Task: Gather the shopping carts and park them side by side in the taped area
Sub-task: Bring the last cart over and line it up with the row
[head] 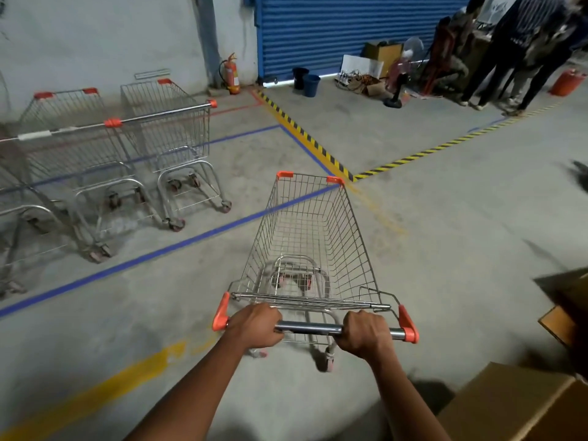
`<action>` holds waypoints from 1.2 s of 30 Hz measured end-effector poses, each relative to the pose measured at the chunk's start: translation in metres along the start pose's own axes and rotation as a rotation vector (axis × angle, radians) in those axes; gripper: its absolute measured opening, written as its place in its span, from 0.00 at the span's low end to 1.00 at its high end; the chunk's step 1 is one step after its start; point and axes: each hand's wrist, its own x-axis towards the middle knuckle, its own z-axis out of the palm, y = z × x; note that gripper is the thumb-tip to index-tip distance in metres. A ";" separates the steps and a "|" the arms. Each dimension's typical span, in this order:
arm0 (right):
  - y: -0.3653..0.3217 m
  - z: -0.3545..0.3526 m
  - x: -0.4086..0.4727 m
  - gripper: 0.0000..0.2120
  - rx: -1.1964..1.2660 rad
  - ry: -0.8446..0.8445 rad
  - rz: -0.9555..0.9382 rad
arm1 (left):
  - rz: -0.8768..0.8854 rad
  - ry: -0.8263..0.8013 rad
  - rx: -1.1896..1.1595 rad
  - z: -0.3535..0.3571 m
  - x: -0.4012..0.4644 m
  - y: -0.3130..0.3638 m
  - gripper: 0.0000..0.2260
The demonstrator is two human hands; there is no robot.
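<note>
Both hands (254, 326) grip cart handle (307, 329).

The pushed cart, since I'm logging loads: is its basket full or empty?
Empty: through the cart basket's wire mesh only floor and its own frame show. Both hands, left and right, grip its handle.

No text, brand or number can be read anywhere. The fire extinguisher (233, 76), upper middle of the frame, carries a pale label too blurred to make out, and the cardboard boxes (509, 405) at lower right show no print.
</note>
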 end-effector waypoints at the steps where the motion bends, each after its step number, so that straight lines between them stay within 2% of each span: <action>1: 0.003 -0.003 0.014 0.19 -0.006 0.005 -0.010 | -0.004 0.004 0.002 -0.004 0.011 -0.004 0.14; 11: 0.069 -0.050 0.188 0.17 -0.026 -0.003 -0.111 | -0.108 -0.008 -0.096 -0.067 0.162 -0.027 0.09; 16: 0.106 -0.081 0.287 0.19 -0.026 -0.012 -0.186 | -0.174 0.025 -0.104 -0.103 0.248 -0.039 0.10; 23: 0.143 -0.118 0.413 0.23 -0.096 0.017 -0.257 | -0.259 0.038 -0.141 -0.147 0.354 -0.061 0.06; 36: 0.180 -0.184 0.659 0.21 -0.168 0.010 -0.320 | -0.351 0.100 -0.192 -0.218 0.545 -0.136 0.13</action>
